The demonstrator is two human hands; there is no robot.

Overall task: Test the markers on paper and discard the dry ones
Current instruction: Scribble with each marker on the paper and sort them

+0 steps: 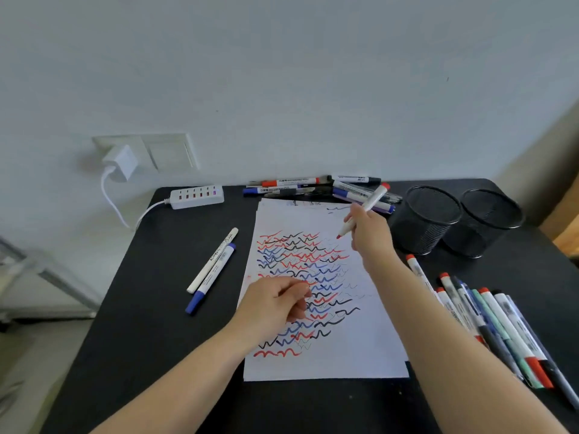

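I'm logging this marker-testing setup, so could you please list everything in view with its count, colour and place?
paper: one sheet, white with red, blue and black squiggles, table centre
red marker: one, uncapped, tip just above the paper
marker pile: several, mixed, back edge
marker row: several, mixed, right of the paper
two markers: cream and blue-capped, left of the paper
mesh cups: two, black, back right
power strip: one, white, back left
table: one, black
left hand: on the paper
right hand: holds the red marker

Black table [163, 308] against a pale wall [282, 73] with a wall socket [147, 151]
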